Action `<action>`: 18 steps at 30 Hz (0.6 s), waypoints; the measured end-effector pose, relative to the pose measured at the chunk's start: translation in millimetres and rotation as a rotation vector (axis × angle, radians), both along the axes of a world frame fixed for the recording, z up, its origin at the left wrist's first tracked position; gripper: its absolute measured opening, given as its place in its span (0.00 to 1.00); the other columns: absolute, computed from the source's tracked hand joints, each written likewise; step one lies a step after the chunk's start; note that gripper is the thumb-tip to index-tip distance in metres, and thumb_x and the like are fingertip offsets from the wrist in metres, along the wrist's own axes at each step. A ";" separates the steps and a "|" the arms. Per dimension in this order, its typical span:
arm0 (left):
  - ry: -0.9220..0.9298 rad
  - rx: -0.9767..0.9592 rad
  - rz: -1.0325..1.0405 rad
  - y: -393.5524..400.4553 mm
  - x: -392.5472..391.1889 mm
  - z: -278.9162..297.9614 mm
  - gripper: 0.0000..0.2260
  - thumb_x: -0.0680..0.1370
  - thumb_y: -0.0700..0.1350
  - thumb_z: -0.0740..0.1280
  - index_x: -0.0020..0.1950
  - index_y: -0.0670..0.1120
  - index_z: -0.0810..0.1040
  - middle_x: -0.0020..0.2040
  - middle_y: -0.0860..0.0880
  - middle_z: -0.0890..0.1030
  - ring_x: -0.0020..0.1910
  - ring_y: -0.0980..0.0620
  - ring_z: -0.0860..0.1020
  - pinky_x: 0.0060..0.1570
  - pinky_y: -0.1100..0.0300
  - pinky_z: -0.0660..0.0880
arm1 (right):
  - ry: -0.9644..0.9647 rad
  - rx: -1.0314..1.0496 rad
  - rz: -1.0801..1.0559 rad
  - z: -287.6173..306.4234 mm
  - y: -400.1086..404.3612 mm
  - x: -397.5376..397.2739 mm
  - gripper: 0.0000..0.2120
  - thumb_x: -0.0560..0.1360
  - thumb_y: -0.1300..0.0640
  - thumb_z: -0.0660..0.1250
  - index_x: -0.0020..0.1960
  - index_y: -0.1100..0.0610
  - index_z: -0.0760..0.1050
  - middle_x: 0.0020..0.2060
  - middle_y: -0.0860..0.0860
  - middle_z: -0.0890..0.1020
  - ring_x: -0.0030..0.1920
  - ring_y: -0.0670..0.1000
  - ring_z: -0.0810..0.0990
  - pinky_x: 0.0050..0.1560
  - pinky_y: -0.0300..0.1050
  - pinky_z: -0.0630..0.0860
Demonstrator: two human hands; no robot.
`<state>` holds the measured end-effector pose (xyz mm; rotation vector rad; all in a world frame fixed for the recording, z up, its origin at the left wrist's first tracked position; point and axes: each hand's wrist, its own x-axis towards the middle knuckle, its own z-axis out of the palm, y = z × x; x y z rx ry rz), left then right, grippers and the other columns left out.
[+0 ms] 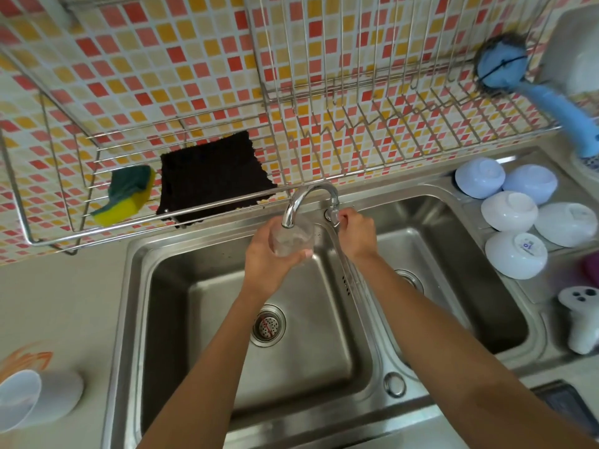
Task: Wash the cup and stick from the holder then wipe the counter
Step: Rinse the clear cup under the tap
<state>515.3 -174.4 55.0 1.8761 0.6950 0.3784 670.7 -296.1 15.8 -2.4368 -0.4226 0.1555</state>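
A clear cup (292, 238) sits in my left hand (265, 259), held right under the spout of the chrome faucet (308, 197) over the left basin of the steel sink (181, 270). My right hand (356, 233) grips the faucet handle (334, 212) just right of the spout. No stick shows anywhere. A yellow-green sponge (129, 196) and a dark cloth (210, 183) rest on the wire rack (58, 150) behind the sink.
Several white bowls (515, 222) lie upside down on the drainboard at right. A blue brush (531, 89) hangs from the dish rack. A white cup (35, 398) lies on its side on the counter at lower left. A white holder (580, 319) stands at the right edge.
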 end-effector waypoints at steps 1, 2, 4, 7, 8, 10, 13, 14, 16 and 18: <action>-0.009 0.011 0.006 -1.4 -1.0 2.3 0.34 0.61 0.50 0.82 0.63 0.57 0.72 0.58 0.57 0.78 0.57 0.56 0.77 0.60 0.54 0.76 | -0.001 -0.012 0.002 0.0 2.3 -1.9 0.09 0.78 0.66 0.60 0.53 0.60 0.78 0.44 0.61 0.83 0.46 0.61 0.81 0.46 0.49 0.77; -0.013 0.017 0.005 -4.1 0.2 3.5 0.34 0.61 0.50 0.82 0.64 0.55 0.72 0.58 0.56 0.78 0.57 0.57 0.77 0.61 0.54 0.75 | -0.003 -0.019 0.001 0.2 1.7 -2.8 0.09 0.78 0.65 0.60 0.54 0.60 0.78 0.44 0.61 0.83 0.46 0.62 0.81 0.46 0.50 0.77; -0.013 0.016 0.014 -4.2 2.5 3.3 0.35 0.61 0.50 0.82 0.66 0.52 0.72 0.59 0.55 0.78 0.58 0.56 0.77 0.62 0.53 0.75 | 0.017 0.015 -0.003 -1.3 -1.2 -2.7 0.10 0.80 0.62 0.59 0.56 0.59 0.77 0.45 0.62 0.83 0.47 0.63 0.81 0.47 0.51 0.77; 0.001 0.018 0.028 -1.5 0.8 5.0 0.37 0.62 0.49 0.81 0.68 0.50 0.70 0.63 0.52 0.76 0.61 0.54 0.75 0.64 0.53 0.73 | 0.049 0.058 0.020 1.4 -11.5 -5.4 0.13 0.81 0.57 0.58 0.62 0.52 0.76 0.49 0.60 0.83 0.49 0.63 0.81 0.49 0.52 0.78; 0.000 0.022 0.027 -2.2 -1.1 5.4 0.38 0.62 0.49 0.81 0.69 0.50 0.70 0.63 0.52 0.76 0.62 0.53 0.75 0.65 0.53 0.73 | 0.053 0.045 0.032 2.4 -15.9 -8.5 0.15 0.82 0.56 0.57 0.65 0.50 0.75 0.50 0.59 0.83 0.50 0.62 0.81 0.51 0.52 0.77; 0.000 0.039 0.033 -7.3 -5.3 6.6 0.39 0.62 0.50 0.81 0.69 0.50 0.69 0.64 0.52 0.76 0.62 0.53 0.74 0.65 0.56 0.72 | 0.057 0.042 0.048 5.6 -27.6 -20.9 0.17 0.82 0.56 0.57 0.70 0.48 0.70 0.52 0.58 0.83 0.52 0.61 0.81 0.53 0.51 0.77; 0.020 0.080 -0.019 -17.5 -16.7 6.6 0.38 0.63 0.48 0.81 0.70 0.49 0.69 0.63 0.53 0.74 0.59 0.56 0.73 0.61 0.67 0.69 | 0.088 0.066 0.031 2.6 -48.6 -50.0 0.19 0.81 0.55 0.58 0.73 0.50 0.67 0.51 0.59 0.83 0.51 0.60 0.81 0.55 0.51 0.76; 0.029 0.082 -0.035 -20.5 -22.7 4.9 0.38 0.63 0.47 0.81 0.70 0.48 0.69 0.63 0.53 0.74 0.59 0.57 0.72 0.60 0.69 0.68 | 0.082 0.058 0.031 -1.5 -55.3 -60.6 0.19 0.81 0.55 0.59 0.72 0.50 0.67 0.51 0.60 0.83 0.52 0.61 0.81 0.55 0.53 0.76; 0.033 0.063 -0.032 -26.1 -36.2 0.5 0.38 0.63 0.45 0.81 0.70 0.47 0.69 0.63 0.53 0.74 0.60 0.57 0.72 0.58 0.71 0.67 | 0.078 0.031 0.059 -9.6 -67.1 -83.3 0.19 0.80 0.56 0.60 0.71 0.50 0.68 0.52 0.60 0.83 0.52 0.63 0.81 0.53 0.54 0.77; 0.046 0.059 -0.021 -30.5 -51.4 -4.8 0.38 0.62 0.46 0.82 0.69 0.47 0.70 0.63 0.52 0.75 0.60 0.55 0.73 0.59 0.67 0.69 | 0.103 0.028 0.104 -17.0 -76.0 -109.4 0.18 0.80 0.56 0.60 0.70 0.52 0.69 0.54 0.59 0.82 0.53 0.62 0.81 0.52 0.52 0.77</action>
